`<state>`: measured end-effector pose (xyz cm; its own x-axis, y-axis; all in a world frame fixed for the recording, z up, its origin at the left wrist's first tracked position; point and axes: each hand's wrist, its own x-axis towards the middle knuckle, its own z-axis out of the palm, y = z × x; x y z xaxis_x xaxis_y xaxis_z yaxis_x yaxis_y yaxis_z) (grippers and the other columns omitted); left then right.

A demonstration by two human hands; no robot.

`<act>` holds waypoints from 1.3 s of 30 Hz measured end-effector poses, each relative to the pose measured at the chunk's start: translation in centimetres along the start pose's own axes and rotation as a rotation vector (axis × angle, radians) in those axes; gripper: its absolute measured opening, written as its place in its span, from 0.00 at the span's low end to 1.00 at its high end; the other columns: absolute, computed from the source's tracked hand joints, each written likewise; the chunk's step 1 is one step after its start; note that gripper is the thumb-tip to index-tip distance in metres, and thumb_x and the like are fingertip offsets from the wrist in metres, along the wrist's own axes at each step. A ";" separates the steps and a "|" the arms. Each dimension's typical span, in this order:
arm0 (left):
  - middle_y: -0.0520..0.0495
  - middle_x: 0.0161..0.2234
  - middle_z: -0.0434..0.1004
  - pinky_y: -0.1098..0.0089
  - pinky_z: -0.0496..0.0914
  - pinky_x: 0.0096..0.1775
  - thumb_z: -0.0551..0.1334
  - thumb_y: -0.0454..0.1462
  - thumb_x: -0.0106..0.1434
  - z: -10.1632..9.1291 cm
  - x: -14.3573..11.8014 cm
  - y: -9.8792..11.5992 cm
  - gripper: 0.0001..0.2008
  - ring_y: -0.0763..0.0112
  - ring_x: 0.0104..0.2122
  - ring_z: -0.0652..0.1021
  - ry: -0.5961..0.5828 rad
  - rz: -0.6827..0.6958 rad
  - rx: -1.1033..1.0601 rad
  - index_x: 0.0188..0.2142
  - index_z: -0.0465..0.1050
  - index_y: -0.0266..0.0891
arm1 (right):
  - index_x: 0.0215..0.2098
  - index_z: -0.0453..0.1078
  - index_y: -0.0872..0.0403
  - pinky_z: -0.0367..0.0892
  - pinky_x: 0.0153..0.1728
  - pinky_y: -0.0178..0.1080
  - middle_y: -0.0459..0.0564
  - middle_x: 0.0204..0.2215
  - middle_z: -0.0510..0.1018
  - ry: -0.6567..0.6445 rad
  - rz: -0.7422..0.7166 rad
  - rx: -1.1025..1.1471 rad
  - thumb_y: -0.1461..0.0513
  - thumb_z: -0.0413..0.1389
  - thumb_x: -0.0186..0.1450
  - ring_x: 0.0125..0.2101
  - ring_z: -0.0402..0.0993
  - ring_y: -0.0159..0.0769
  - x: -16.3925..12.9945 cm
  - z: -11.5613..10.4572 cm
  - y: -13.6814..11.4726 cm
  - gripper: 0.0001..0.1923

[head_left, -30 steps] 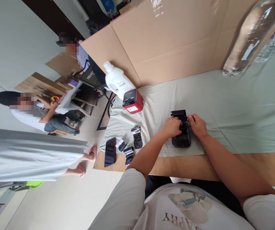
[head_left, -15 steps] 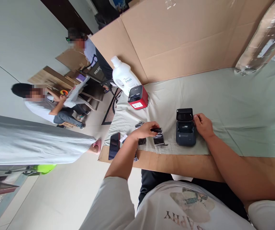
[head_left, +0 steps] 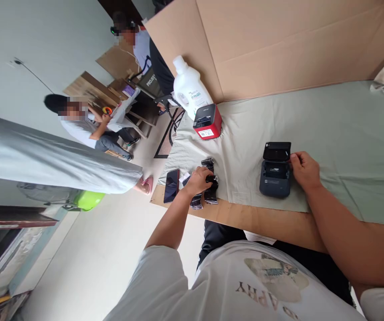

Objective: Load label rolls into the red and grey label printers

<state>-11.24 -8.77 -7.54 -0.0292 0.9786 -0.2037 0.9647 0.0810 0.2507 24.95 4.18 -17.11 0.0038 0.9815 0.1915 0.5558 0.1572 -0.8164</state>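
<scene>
My left hand [head_left: 199, 180] is low over the near left of the table, its fingers closed round a small black roll [head_left: 211, 194] with a loose strip hanging toward the table edge. Other black rolls lie close by: one [head_left: 207, 163] just beyond the fingers, another [head_left: 196, 202] partly under my wrist. To the right, a dark portable printer [head_left: 274, 185] rests flat with its lid [head_left: 277, 151] swung up, its inside facing me. My right hand [head_left: 306, 169] grips the right edge of that lid between thumb and fingers.
A phone [head_left: 171, 186] and a small white piece [head_left: 184, 179] lie left of my left hand. Further back stand a red and black printer [head_left: 208, 122] and a white jug [head_left: 192, 87] before a cardboard wall [head_left: 278, 49]. Beyond the left table end, several people are nearby.
My left hand has brought the black roll left and down to the other rolls, away from the printer. My right hand stays at the lid. The camera view has shifted.
</scene>
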 end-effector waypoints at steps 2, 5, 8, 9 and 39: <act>0.43 0.49 0.75 0.62 0.68 0.54 0.66 0.33 0.55 -0.9 -0.6 -1.1 0.16 0.61 0.50 0.74 0.037 -0.033 -0.052 0.45 0.75 0.40 | 0.35 0.71 0.50 0.67 0.36 0.47 0.53 0.30 0.80 0.001 0.005 0.005 0.39 0.42 0.67 0.31 0.75 0.45 -0.1 -0.1 -0.1 0.27; 0.45 0.45 0.77 0.64 0.69 0.50 0.63 0.32 0.57 -2.2 -1.9 -2.7 0.14 0.62 0.46 0.75 0.015 -0.118 -0.050 0.44 0.75 0.40 | 0.35 0.71 0.49 0.68 0.36 0.47 0.52 0.30 0.80 -0.001 0.010 0.004 0.39 0.43 0.66 0.31 0.75 0.46 -0.1 -0.2 -0.3 0.27; 0.44 0.42 0.79 0.63 0.69 0.50 0.63 0.31 0.55 -1.9 -3.0 -3.1 0.13 0.56 0.48 0.75 -0.134 -0.124 0.092 0.41 0.76 0.40 | 0.35 0.71 0.50 0.68 0.37 0.47 0.52 0.29 0.80 0.000 0.011 0.002 0.37 0.42 0.65 0.31 0.75 0.45 -0.1 -0.2 -0.5 0.29; 0.44 0.42 0.79 0.62 0.69 0.49 0.63 0.31 0.54 -1.5 -3.2 -3.1 0.14 0.55 0.48 0.75 -0.166 -0.127 0.138 0.42 0.77 0.39 | 0.35 0.71 0.50 0.68 0.37 0.47 0.53 0.29 0.80 -0.001 0.013 0.002 0.37 0.41 0.65 0.31 0.75 0.45 -0.1 -0.2 -0.5 0.30; 0.42 0.50 0.76 0.59 0.68 0.53 0.60 0.31 0.64 1.8 7.6 20.4 0.16 0.58 0.52 0.76 -0.154 0.489 0.117 0.52 0.67 0.37 | 0.36 0.71 0.50 0.64 0.32 0.42 0.51 0.29 0.80 -0.090 0.047 0.044 0.43 0.43 0.67 0.32 0.74 0.43 -0.2 -0.1 -0.8 0.24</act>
<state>8.71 -0.03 -5.72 0.4618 0.8571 -0.2281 0.8791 -0.4082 0.2461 24.58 3.87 -16.38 -0.0461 0.9935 0.1042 0.5200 0.1129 -0.8467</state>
